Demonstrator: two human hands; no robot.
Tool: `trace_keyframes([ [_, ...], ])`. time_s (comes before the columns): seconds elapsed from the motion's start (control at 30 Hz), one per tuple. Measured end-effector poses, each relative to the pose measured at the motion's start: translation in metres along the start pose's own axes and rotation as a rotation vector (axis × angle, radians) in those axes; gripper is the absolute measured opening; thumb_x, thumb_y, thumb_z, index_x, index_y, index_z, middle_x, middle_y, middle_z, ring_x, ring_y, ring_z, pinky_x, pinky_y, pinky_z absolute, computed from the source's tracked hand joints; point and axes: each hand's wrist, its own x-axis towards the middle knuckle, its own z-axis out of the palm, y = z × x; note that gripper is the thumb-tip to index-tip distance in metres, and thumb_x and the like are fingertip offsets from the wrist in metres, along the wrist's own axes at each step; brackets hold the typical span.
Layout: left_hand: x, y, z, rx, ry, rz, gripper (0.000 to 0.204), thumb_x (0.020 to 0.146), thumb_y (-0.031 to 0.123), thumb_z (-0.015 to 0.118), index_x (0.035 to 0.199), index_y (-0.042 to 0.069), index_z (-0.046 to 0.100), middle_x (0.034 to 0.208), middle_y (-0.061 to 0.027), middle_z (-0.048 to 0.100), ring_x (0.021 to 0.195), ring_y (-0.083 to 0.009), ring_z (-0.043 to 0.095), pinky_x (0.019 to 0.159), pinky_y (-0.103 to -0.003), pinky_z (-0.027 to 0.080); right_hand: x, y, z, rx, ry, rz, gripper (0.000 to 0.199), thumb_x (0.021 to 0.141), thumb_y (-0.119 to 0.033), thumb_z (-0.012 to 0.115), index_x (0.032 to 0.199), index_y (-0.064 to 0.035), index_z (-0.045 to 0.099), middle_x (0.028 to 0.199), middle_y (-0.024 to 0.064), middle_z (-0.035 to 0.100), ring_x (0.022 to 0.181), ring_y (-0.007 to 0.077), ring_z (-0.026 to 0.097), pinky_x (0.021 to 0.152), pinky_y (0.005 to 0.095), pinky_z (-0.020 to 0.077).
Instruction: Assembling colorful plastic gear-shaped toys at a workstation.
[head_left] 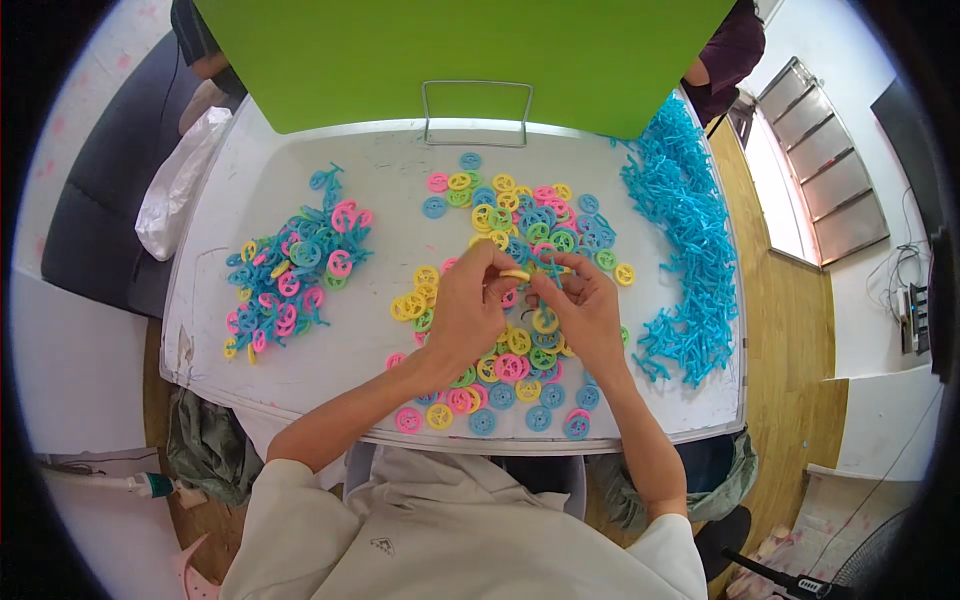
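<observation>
White table (300, 370) strewn with plastic wheels (500, 215).

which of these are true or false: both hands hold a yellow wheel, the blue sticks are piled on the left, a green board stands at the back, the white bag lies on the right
1. Both hands, left hand and right hand, meet on a yellow wheel: true.
2. The blue sticks are piled on the left: false, they lie along the right of the table.
3. A green board stands at the back: true.
4. The white bag lies on the right: false, it is at the left edge.
</observation>
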Motion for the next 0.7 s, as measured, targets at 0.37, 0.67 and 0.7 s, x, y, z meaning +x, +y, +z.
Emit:
trace_keyframes([
  [0.37, 0.007, 0.010, -0.006, -0.200, -0.027, -0.082, 0.014, 0.090, 0.002, 0.057, 0.103, 0.000, 0.063, 0.091, -0.0086, 0.068, 0.082, -0.0143, 0.065, 0.069, -0.027, 0.052, -0.003, 0.002, -0.001, -0.358, 0.079, -0.323, 0.022, 0.084, 0.001, 0.066, 0.107, 0.0018, 0.062, 0.086, 0.0088, 0.069, 0.083, 0.0146, 0.068, 0.071, 0.0242, 0.0535],
  [0.67, 0.008, 0.010, -0.009, -0.307, -0.098, -0.205, 0.020, 0.091, 0.000, 0.055, 0.108, -0.001, 0.066, 0.091, -0.0091, 0.069, 0.082, -0.0112, 0.065, 0.069, -0.024, 0.052, -0.001, 0.011, -0.005, -0.273, 0.103, -0.294, 0.016, 0.082, -0.004, 0.069, 0.098, -0.0004, 0.067, 0.078, 0.0082, 0.070, 0.076, 0.0114, 0.068, 0.065, 0.0241, 0.0505],
  [0.7, 0.008, 0.010, -0.009, -0.289, -0.102, -0.188, 0.021, 0.091, 0.001, 0.055, 0.110, -0.001, 0.065, 0.094, -0.0094, 0.068, 0.084, -0.0115, 0.064, 0.072, -0.024, 0.052, 0.000, 0.012, -0.005, -0.253, 0.100, -0.264, 0.016, 0.082, -0.004, 0.069, 0.097, -0.0002, 0.067, 0.076, 0.0078, 0.070, 0.074, 0.0098, 0.067, 0.064, 0.0232, 0.0498],
])
